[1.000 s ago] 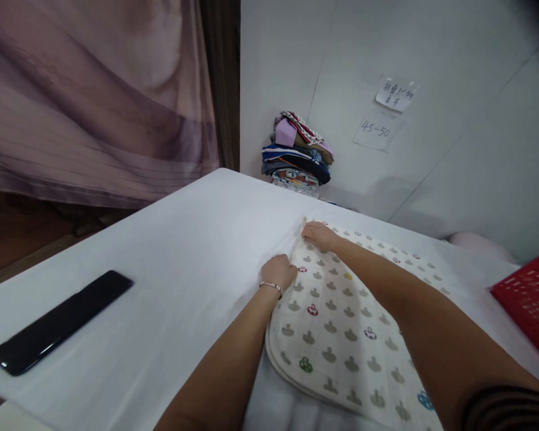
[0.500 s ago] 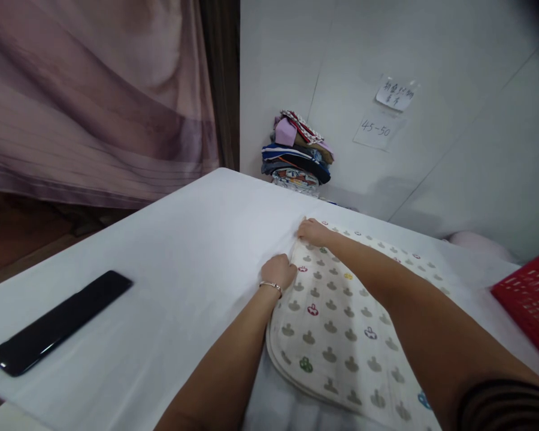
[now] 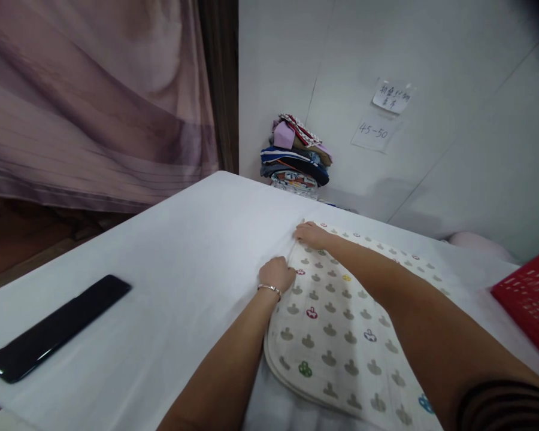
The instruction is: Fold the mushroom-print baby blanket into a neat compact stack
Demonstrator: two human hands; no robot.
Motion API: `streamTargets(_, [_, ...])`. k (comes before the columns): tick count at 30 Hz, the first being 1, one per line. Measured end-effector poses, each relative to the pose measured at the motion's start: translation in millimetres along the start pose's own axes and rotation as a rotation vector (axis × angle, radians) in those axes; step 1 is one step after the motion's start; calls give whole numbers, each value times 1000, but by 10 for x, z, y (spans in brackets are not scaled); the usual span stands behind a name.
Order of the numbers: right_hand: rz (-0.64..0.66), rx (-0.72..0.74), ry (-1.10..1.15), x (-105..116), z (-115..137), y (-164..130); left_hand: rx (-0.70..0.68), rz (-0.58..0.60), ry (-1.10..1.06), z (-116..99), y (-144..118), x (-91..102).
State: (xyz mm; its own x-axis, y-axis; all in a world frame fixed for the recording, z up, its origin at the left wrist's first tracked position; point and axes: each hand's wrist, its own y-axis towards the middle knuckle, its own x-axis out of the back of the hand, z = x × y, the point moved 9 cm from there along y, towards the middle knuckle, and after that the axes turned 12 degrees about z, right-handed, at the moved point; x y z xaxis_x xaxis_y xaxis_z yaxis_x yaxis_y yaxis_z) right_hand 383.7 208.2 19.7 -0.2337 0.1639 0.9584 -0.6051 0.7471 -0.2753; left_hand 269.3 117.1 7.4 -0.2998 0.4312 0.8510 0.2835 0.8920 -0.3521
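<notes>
Left grip [image 3: 276, 273], right grip [image 3: 311, 234] pressing patterned cloth [image 3: 341, 329], red basket [image 3: 527, 302] nearby

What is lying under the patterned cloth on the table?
The patterned cloth lies on the white table. Both hands, left and right, press its far edge. Anything beneath it is covered.

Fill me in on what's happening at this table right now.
A person leans over a white table with both hands on a cream patterned cloth lying flat on it. The left hand rests on the cloth's left edge, and the right hand presses on its far corner. A long black bar lies apart at the left, a red basket sits at the right, and a stack of folded clothes stands against the wall.
</notes>
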Motion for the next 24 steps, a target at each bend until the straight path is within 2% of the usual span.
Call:
streamTargets(4, [-47, -5, -33, 11, 37, -13, -2, -13, 12, 3, 6, -8])
streamTargets(8, [-78, -36, 32, 27, 3, -58, -10, -18, 32, -18, -16, -6])
streamTargets(11, [-92, -138, 127, -9, -144, -121, -25, -59, 19, -39, -62, 38])
streamTargets(14, [-160, -283, 222, -70, -333, -219, -101, -101, 18, -108, -103, 71])
streamTargets(17, [-222, -445, 285, -175, -492, -305, -172, -75, 34, -164, -96, 21])
streamTargets(24, [-105, -477, 316, -363, -485, -176, -163, -54, 35, -136, -48, -38])
